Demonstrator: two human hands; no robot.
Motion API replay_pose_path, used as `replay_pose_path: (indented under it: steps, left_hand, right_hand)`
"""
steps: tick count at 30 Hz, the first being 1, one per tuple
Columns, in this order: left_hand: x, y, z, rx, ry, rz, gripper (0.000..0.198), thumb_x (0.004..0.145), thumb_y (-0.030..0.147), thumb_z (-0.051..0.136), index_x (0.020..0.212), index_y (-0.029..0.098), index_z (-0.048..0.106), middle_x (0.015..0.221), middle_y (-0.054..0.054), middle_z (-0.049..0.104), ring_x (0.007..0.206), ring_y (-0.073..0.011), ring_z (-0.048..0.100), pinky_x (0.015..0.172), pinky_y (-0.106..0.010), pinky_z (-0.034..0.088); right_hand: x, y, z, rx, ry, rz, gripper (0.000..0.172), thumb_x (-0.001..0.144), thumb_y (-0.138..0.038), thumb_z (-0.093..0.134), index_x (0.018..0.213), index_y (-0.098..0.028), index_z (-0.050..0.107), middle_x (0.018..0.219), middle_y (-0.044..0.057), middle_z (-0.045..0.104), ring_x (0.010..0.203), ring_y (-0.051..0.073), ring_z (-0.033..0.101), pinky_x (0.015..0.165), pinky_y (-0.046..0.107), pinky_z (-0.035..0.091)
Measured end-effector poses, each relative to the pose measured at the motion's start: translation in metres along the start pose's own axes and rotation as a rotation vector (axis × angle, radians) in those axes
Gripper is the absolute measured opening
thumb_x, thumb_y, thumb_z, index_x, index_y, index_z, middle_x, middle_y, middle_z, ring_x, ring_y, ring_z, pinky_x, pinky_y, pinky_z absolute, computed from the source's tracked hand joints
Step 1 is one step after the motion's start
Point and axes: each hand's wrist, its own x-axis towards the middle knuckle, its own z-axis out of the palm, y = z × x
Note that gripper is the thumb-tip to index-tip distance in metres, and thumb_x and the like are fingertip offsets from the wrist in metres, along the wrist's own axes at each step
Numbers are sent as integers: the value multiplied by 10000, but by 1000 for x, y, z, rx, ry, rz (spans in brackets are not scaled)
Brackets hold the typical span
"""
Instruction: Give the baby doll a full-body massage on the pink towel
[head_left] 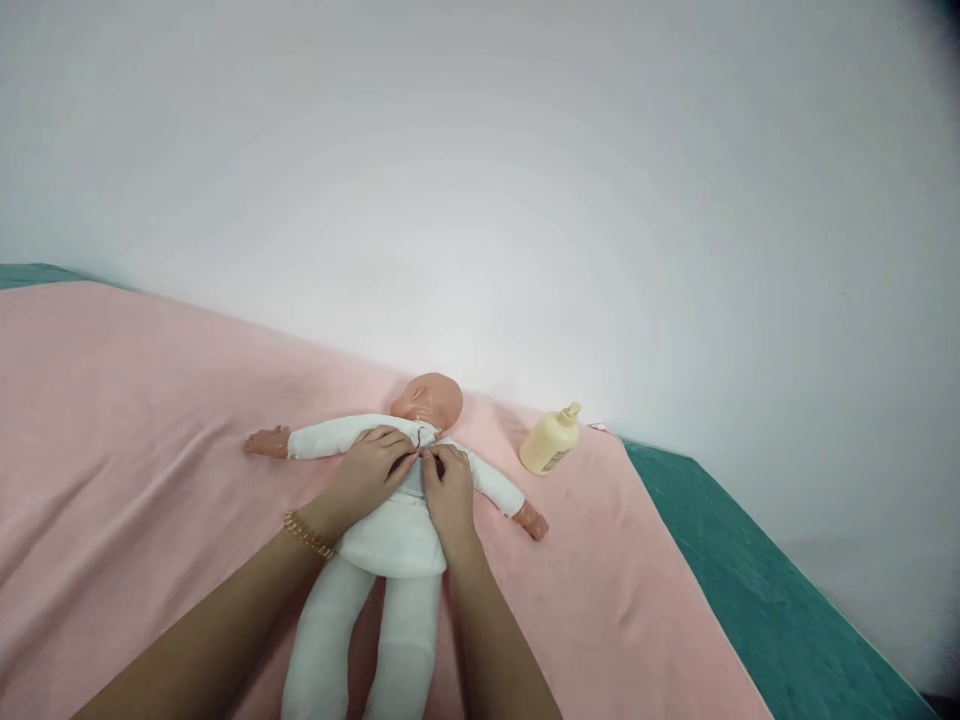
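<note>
A baby doll [394, 540] with a smooth plastic head, plastic hands and white cloth limbs lies with its arms spread and its head turned aside. My left hand [377, 462] rests on its upper trunk, fingers bent and closed at the cloth. Beside it my right hand [448, 485] pinches at the same spot, the fingertips of both hands nearly meeting. Between them is the doll's white top [427, 432], with a thin dark string [420, 438] near the neck. What exactly lies under my fingertips is partly hidden.
A pale yellow pump bottle [551, 440] stands to the right of the doll's head, close to the white wall [480, 200]. Beneath everything spreads a wrinkled pink blanket [622, 600], over a green surface [742, 540] that shows at the right and far left.
</note>
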Motion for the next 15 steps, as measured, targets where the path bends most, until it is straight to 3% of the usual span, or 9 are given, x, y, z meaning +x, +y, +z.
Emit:
replay_pose_path:
  steps: [5,12,15]
  left_hand:
    - [-1,-3,1,8,9,6,200,939,225,435,935,178,630,993,-52,689,985,-221,556,880,-409,413]
    - [-6,-4,1,-50,120,18,240,944,240,418,1082,174,603,1136,-79,652,1111,-214,546,989,-413,412]
    - [-6,-6,4,-53,90,11,269,938,241,411,1128,173,589,1184,-86,641,1166,-220,528,1031,-430,392]
  right_hand:
    - [-1,-1,0,13,-3,10,193,879,-152,476,755,-206,613,823,41,648,839,221,539,802,339,392]
    - [-8,-2,-3,162,45,-83,197,932,-252,464,1037,-196,621,1095,75,624,1092,211,519,961,349,382]
    - [-7,0,-2,140,-2,-68,214,942,-277,455,1046,-203,627,1087,71,638,1074,209,539,959,351,389]
